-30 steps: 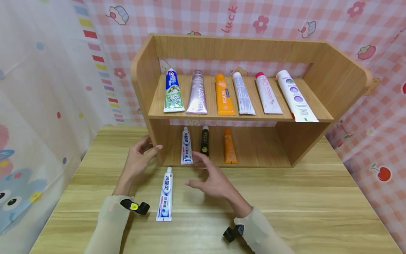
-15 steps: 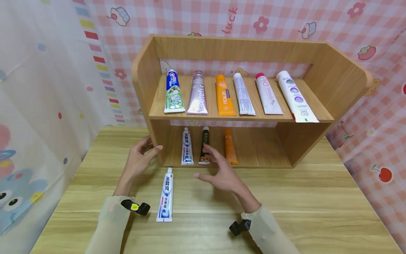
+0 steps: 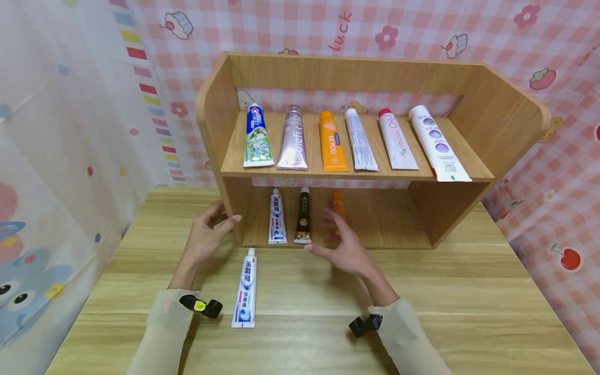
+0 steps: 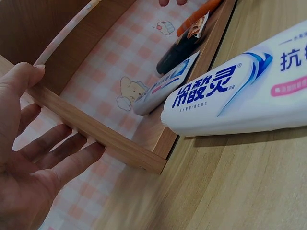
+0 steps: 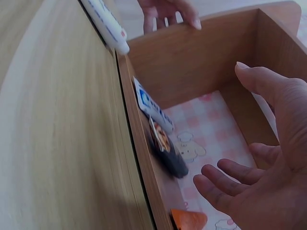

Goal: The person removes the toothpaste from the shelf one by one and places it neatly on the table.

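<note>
My left hand [image 3: 206, 237] holds the left side panel of the two-tier wooden shelf [image 3: 384, 224], thumb at the front edge and fingers along its outer face. In the lower tier lie a white-and-blue toothpaste tube [image 3: 277, 221], a black toothpaste tube [image 3: 303, 211] and an orange tube [image 3: 338, 200]. With fingers spread and nothing in it, my right hand [image 3: 349, 252] hovers at the front of that tier and partly hides the orange tube. Another white-and-blue toothpaste tube [image 3: 244, 291], larger in view, lies on the tabletop between my forearms, cap towards the shelf.
Along the upper tier, several tubes lie in a row, from a blue-and-green one [image 3: 258, 138] at left to a white one with purple circles [image 3: 438, 143] at right, whose end overhangs the front edge. A checked pink cloth [image 3: 300, 31] hangs behind.
My right hand has moved rightwards along the lower tier, from the white-and-blue tube past the black one to the orange one. The left hand and the tubes stay put.
</note>
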Motion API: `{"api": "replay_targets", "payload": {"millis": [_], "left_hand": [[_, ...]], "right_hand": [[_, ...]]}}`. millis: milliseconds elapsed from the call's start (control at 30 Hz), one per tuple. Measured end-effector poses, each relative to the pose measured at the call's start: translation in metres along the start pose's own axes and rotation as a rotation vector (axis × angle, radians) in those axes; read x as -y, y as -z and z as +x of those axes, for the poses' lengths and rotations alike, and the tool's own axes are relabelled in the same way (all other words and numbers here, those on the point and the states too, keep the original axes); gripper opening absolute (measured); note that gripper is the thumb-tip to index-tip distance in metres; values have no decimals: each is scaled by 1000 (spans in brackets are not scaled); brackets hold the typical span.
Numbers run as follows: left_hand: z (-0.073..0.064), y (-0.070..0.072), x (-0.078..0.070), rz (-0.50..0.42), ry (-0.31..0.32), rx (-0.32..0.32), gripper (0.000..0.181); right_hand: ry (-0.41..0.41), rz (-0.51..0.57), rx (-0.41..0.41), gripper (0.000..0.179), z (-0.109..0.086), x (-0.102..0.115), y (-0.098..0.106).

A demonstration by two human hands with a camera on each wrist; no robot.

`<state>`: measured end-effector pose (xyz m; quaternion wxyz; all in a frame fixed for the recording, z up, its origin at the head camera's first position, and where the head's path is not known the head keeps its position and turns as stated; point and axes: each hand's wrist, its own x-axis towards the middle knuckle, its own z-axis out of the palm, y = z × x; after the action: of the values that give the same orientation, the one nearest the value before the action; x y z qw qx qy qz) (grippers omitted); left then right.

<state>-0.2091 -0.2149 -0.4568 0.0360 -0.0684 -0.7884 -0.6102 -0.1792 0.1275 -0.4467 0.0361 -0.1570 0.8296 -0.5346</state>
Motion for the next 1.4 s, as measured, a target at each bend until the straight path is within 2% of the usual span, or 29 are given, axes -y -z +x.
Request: {"api": "replay_targets", "payload": {"millis": [400,600,900,1267,1400], "left_hand": [[0,0,0,19,19,-1,62],[0,-1,-1,10,7,0,62],[-1,0,0,12,-2,9,64],[-2,0,0,20,-7,8,64],[-1,1,0,19,-3,8,64]], "right_hand": [[-74,24,-31,96,4,-12,22],[-78,68,-44,92,9,-18,34],[-81,99,-19,99,15,-25,50],[-154,-3,3,102,27,-34,67],[-174,0,10,101,33,-36,71]]}}
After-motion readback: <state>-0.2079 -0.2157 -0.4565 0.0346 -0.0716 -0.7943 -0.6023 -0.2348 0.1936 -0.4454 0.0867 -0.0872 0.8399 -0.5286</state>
